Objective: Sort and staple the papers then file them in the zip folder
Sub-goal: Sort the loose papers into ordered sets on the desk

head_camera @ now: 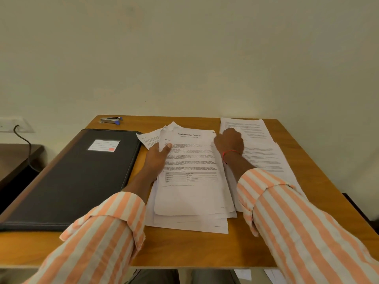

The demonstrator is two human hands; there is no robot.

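Two hands (159,160) (230,143) — papers (190,193) (one folder (78,177), stapler (111,120))

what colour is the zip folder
Black, with a white lined label bearing a small red patch; zip folder, head view.

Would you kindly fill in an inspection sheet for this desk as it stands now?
Surface: brown wooden table, set against the wall.
Job's things: closed black zip folder at left; silver stapler with blue tip at the far left corner; loose pile of printed white papers in the middle; more printed sheets at right.
Clutter: white sheets showing below the table's near edge.
Hands: left hand grips the pile's left edge, thumb on top; right hand rests on the sheets at right, fingers hidden.
Cables: black cable hanging from a wall socket plate at left.
Surroundings: plain cream wall; dark side table at left.
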